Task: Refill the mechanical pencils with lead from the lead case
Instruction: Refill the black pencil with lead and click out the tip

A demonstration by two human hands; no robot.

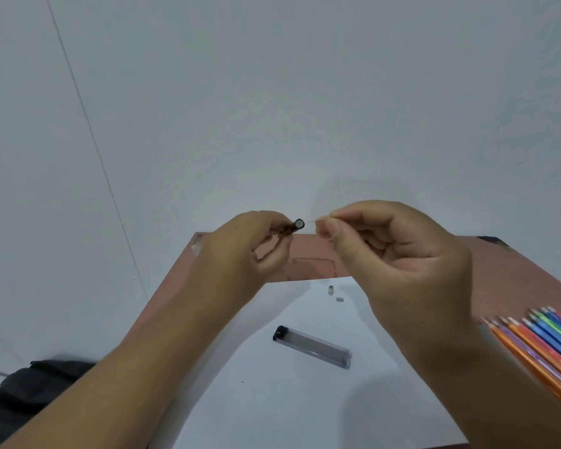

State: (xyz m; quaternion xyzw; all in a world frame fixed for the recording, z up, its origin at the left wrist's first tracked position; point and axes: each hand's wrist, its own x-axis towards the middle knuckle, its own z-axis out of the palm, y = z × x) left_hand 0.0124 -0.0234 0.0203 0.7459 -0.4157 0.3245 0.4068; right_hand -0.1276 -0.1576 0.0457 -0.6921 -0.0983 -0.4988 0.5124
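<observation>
The lead case (313, 347) lies on the white paper (292, 400). Beyond the case sit two tiny grey pencil bits (335, 294). Above them, your left hand (240, 251) grips a dark mechanical pencil (290, 227), and your right hand (399, 264) pinches a thin lead (312, 221) beside its open end.

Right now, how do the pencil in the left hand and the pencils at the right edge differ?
The dark pencil is held up in the left hand, open end toward the right hand; the coloured pencils lie on the table. It is one and dark brown; they are many, in orange, purple, blue and green. Both sorts are slim sticks.
</observation>
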